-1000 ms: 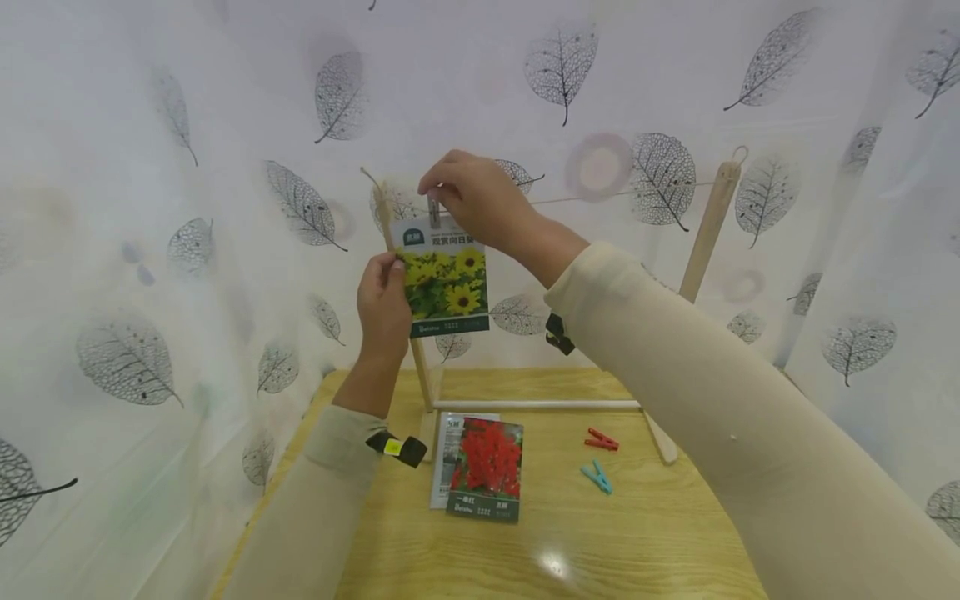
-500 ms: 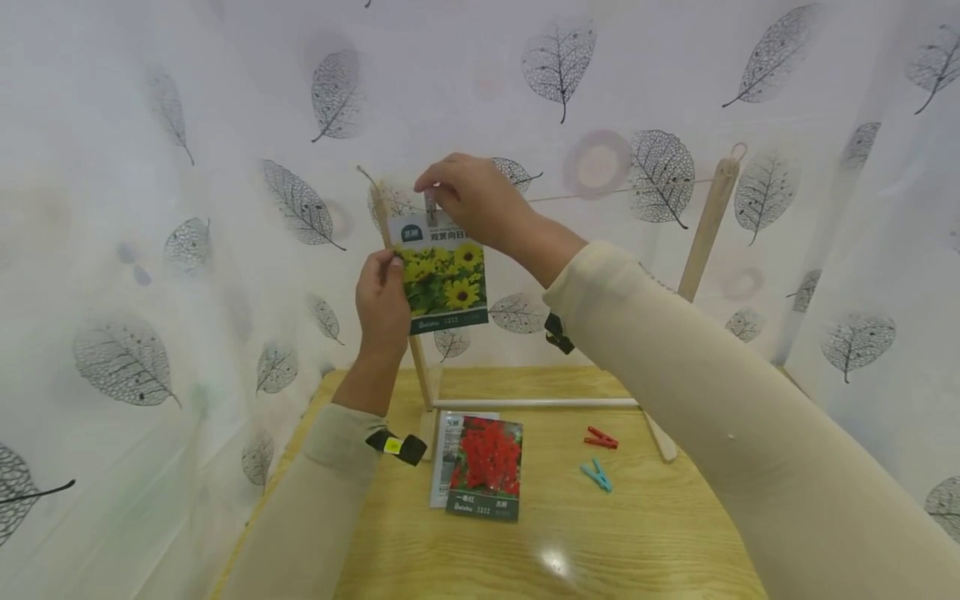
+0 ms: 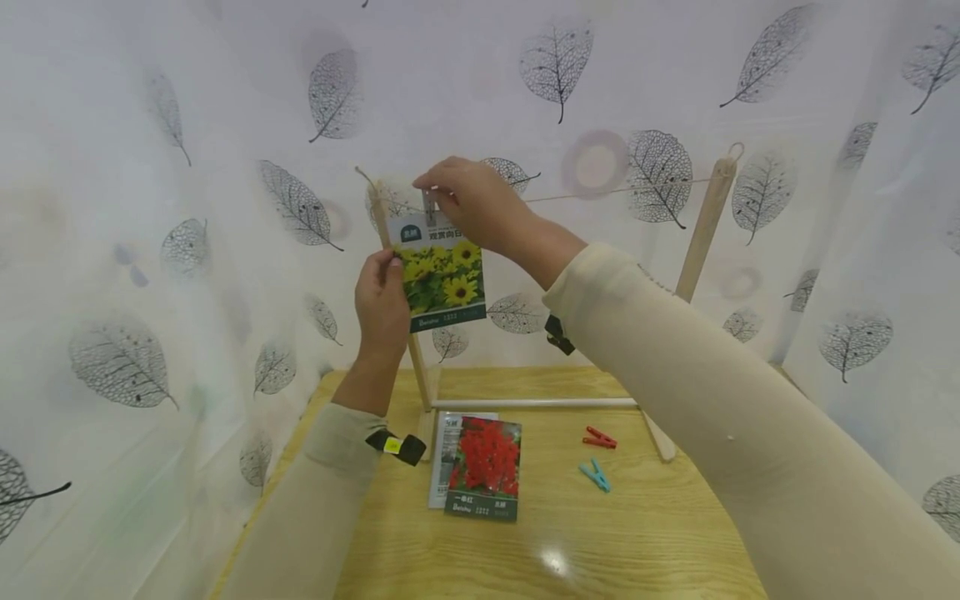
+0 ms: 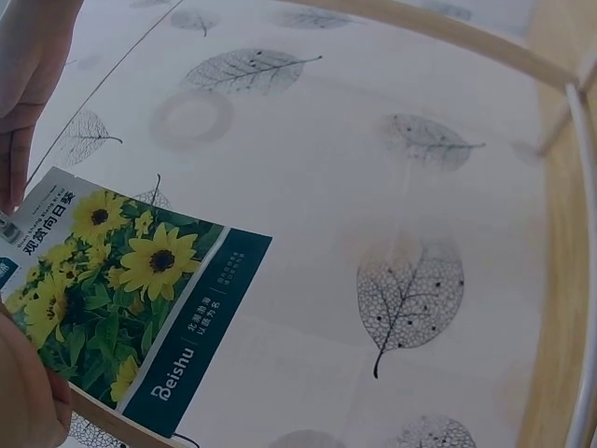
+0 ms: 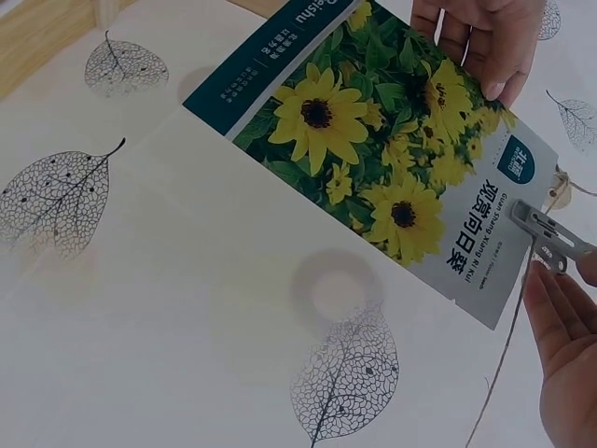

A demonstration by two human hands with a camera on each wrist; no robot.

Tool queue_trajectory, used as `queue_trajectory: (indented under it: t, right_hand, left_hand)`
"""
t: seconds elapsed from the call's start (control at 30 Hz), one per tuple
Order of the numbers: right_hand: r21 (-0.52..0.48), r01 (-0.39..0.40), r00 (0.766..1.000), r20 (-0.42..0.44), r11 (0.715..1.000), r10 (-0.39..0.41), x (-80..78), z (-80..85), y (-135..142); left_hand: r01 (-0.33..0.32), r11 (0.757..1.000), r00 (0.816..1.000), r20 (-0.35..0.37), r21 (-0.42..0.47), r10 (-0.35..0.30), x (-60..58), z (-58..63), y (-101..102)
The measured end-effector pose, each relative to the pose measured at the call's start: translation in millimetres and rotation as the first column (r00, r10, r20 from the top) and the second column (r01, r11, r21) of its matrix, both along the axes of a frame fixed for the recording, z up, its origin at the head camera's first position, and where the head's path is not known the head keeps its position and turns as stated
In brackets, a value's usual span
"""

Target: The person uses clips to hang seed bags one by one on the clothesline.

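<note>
In the head view my left hand [image 3: 382, 302] pinches the left edge of a seed packet [image 3: 444, 279] with yellow sunflowers on it. My right hand [image 3: 480, 204] is at the packet's top, its thumb and fingers pinching a grey clothespin [image 5: 548, 233]. The clothespin's tip lies over the packet's top edge, and in the right wrist view the thin string [image 5: 504, 364] passes right by it. Whether the string sits inside the clothespin is hard to tell. The left wrist view shows the packet [image 4: 140, 289] between both hands.
The string runs between two wooden posts [image 3: 705, 229], joined low down by a white rod [image 3: 536, 403]. On the wooden table [image 3: 622, 550] lie a red-flower seed packet [image 3: 486, 467] overlapping another packet [image 3: 441, 475], a red clothespin [image 3: 600, 438] and a blue one [image 3: 596, 476].
The packet has risen slightly, and its lower edge now slants up more to the right. Both hands keep their grip; the things on the table have not moved.
</note>
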State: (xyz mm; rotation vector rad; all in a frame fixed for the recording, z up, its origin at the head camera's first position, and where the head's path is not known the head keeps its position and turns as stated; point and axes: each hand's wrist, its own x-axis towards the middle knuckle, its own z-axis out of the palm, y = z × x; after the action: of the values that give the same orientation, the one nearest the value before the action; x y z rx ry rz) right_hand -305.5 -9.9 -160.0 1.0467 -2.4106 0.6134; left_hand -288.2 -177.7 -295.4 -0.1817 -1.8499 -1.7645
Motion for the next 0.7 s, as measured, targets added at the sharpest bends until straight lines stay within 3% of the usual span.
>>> queue_trajectory:
  t: [0.33,0.53,0.7]
  right_hand:
    - [0.006,-0.014,1.000,0.013,1.000,0.014,-2.8,-2.4,2.2]
    - [-0.002,-0.037,0.999,0.015,0.999,0.037,-5.3,-5.1,4.9]
    - [-0.023,-0.028,1.000,0.004,0.999,0.028,-8.7,-7.9,7.4]
  left_hand:
    - [-0.016,1.000,1.000,0.014,0.024,0.015,0.6,-2.0,1.7]
    - [-0.083,0.997,0.995,0.055,0.000,0.083,-0.3,-5.6,-1.6]
    - [-0.103,0.994,0.992,0.073,-0.020,0.105,-1.2,-10.3,-4.8]
